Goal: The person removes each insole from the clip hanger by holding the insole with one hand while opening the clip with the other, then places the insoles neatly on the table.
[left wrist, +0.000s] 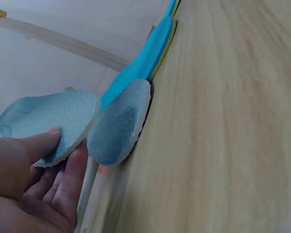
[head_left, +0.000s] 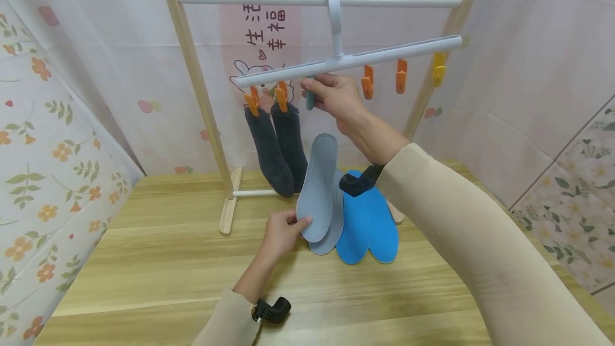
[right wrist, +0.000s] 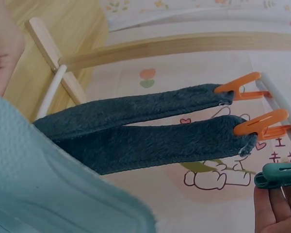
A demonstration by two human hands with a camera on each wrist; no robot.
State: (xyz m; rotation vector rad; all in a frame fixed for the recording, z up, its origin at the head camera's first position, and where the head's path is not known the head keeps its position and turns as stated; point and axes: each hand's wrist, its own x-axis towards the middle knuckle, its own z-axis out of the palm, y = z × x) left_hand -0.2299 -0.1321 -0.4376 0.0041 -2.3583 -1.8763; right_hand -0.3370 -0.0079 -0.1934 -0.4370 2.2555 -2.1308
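My left hand (head_left: pixel 282 233) pinches the lower end of a light grey insole (head_left: pixel 318 188), thumb on its face. The insole stands tilted upward in front of a second grey insole (head_left: pixel 331 238), whose lower end rests on the table. Higher up, my right hand (head_left: pixel 342 99) pinches a teal clothespin (head_left: pixel 310 95) just under the bar of a white hanger (head_left: pixel 394 57); its free end shows in the right wrist view. Left of that clothespin, two dark fuzzy insoles (head_left: pixel 268 151) hang from orange clothespins (head_left: pixel 282 96). The hanger slopes, its left end lower.
The hanger hooks over the white rail of a wooden rack (head_left: pixel 197 73) standing on the table (head_left: pixel 158 260). Two orange clothespins (head_left: pixel 367 81) and a yellow one (head_left: pixel 439 69) sit along its right half. Blue insoles (head_left: pixel 355 228) lean at the rack's lower right.
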